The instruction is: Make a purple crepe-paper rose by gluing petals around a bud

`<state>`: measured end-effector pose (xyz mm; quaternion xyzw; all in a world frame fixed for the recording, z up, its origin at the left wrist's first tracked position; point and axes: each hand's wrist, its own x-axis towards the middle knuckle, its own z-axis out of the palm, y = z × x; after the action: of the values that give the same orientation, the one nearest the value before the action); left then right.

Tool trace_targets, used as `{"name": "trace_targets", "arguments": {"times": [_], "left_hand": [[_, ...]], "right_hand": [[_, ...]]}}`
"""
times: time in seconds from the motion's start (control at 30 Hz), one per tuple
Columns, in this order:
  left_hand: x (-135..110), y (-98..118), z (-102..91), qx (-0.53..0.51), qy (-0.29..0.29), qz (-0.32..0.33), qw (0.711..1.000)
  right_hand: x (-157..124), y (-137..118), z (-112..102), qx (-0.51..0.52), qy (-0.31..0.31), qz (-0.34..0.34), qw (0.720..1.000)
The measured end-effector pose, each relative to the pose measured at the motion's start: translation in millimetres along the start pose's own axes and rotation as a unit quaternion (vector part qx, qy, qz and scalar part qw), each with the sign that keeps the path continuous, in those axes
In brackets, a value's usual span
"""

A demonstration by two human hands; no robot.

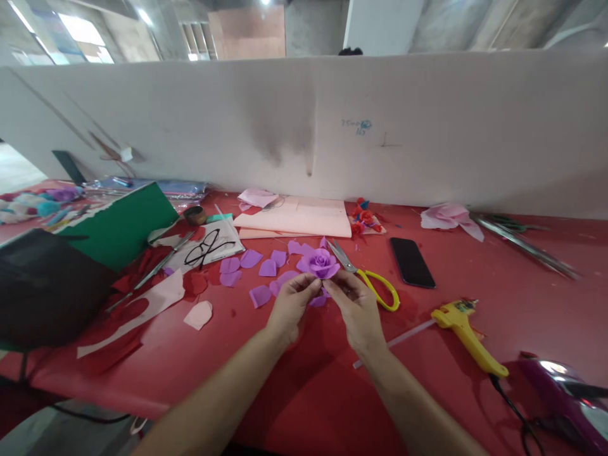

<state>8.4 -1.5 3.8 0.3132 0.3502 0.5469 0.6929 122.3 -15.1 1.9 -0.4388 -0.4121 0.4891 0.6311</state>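
A purple paper flower (pixel 321 261) with layered, curled petals is held up over the red table. My left hand (pixel 294 305) pinches its underside from the left, thumb and fingers closed. From the right, my right hand (pixel 357 309) grips the same base with its thumb and fingers. The hands' own fingers hide the lowest part of the flower. Loose purple paper petals (pixel 251 258) lie scattered to the left of and behind the hands. Scissors with yellow handles (pixel 384 288) rest just beyond my right hand, blades spread slightly.
A yellow glue gun (pixel 468 335) with its glue stick lies at right, near a black phone (pixel 412 262) and a shiny purple device (pixel 563 399). Pale pink paper sheets (pixel 299 217) sit behind. Eyeglasses (pixel 209 248), red scraps and a green board (pixel 123 218) occupy the left.
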Motion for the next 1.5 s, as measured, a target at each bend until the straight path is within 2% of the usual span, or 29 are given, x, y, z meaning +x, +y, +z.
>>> {"name": "trace_targets", "arguments": {"times": [0.13,0.3,0.57,0.77,0.87,1.0,1.13,1.23,1.33,1.5], "left_hand": [[1,-2,-1.1,0.037,-0.011,0.059,0.998],[2,-3,-2.9,0.081,-0.018,0.096,0.992],[2,-1,-7.9,0.213,0.030,0.168,0.962],[-1,5,-3.1,0.202,0.038,0.205,0.957],[-3,8,-2.2,0.201,0.031,0.221,0.954],[-4,10,-6.7,0.209,0.002,0.263,0.942],[-2,13,-11.9,0.294,-0.038,0.310,0.903],[-1,14,-12.8,0.346,-0.080,0.310,0.882],[1,15,-12.5,0.353,-0.114,0.286,0.884],[3,14,-11.2,0.319,-0.133,0.259,0.902]], "right_hand": [[0,2,-1,0.002,-0.016,-0.025,1.000],[0,4,-1,0.008,-0.013,-0.025,1.000],[0,-1,1,0.024,-0.006,-0.013,1.000],[-1,-3,1,0.031,-0.015,-0.010,0.999],[-2,-4,-1,0.039,-0.041,-0.028,0.998],[0,-9,-6,0.064,-0.046,-0.035,0.996],[5,-21,-13,0.056,-0.027,-0.003,0.998],[8,-31,-17,0.036,-0.040,0.011,0.998],[9,-37,-20,0.017,-0.055,0.006,0.998],[8,-43,-23,-0.015,-0.115,-0.018,0.993]]}}
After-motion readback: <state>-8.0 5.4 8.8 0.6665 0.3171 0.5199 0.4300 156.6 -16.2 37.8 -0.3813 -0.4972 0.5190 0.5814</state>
